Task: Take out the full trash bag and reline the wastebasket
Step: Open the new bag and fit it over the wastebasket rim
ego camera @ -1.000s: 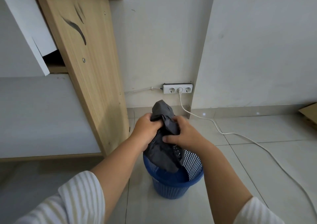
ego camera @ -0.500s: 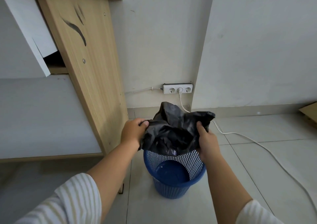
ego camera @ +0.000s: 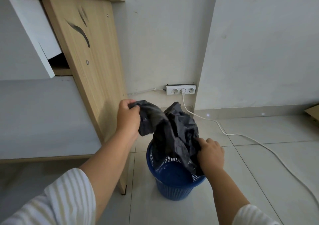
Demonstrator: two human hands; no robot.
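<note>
Both forearms are showing bare from the elbows down to the left hand point(ego camera: 128, 119) and the right hand point(ego camera: 211, 154). The person is wearing a white top with faint pale stripes, its left sleeve point(ego camera: 57, 202) and right sleeve point(ego camera: 253, 216) bunching up loosely near the elbows.

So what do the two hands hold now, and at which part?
Both grip the black trash bag: the left hand bunches its upper edge, the right hand pinches its lower side at the blue wastebasket rim.

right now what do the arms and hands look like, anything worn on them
Both hands, left and right, are bare: no gloves, rings or watch visible. The forearms are uncovered. Each arm has a white sleeve with faint stripes, pushed up around the elbow.
</note>
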